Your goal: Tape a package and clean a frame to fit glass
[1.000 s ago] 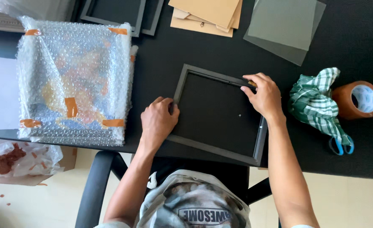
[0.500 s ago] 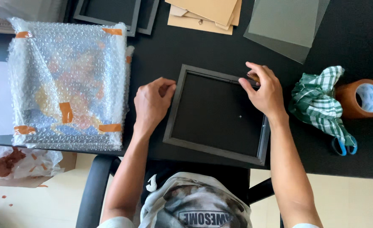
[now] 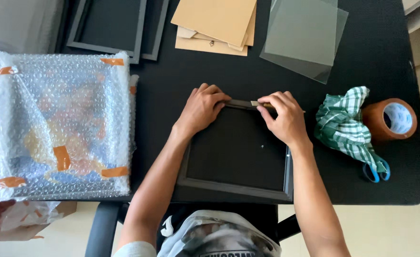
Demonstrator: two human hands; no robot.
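**Both hands on the far rail of a dark picture frame**

I see a dark, square picture frame [image 3: 236, 152] lying flat on the black bench [image 3: 390, 57], close to its near edge and about midway along it. Its rails are matt charcoal with a slim moulded lip, and the inner panel is equally dark, with one tiny pale speck near the middle. The frame sits slightly skewed to the bench edge.

My left hand [image 3: 201, 107] rests palm down on the frame's far left corner, fingers together and curled over the rail. My right hand [image 3: 284, 116] lies on the far right part of the same rail, fingers pinched on a small pale strip [image 3: 255, 103] at the rail's top; I cannot tell what the strip is.

Left of the frame, near the bench's left edge, lies a bubble-wrapped parcel [image 3: 62, 126] sealed with orange tape. To the right are a green checked cloth [image 3: 345, 126], a roll of brown tape [image 3: 390, 119], and blue scissors [image 3: 375, 170] with only the handles showing from under the cloth. Along the far edge sit brown backing boards [image 3: 217, 21], glass sheets [image 3: 305, 35] and more dark frames [image 3: 112, 24], all cut off by the picture's top.

My forearms hide the frame's side rails in part, and the far right corner is covered by my right hand.
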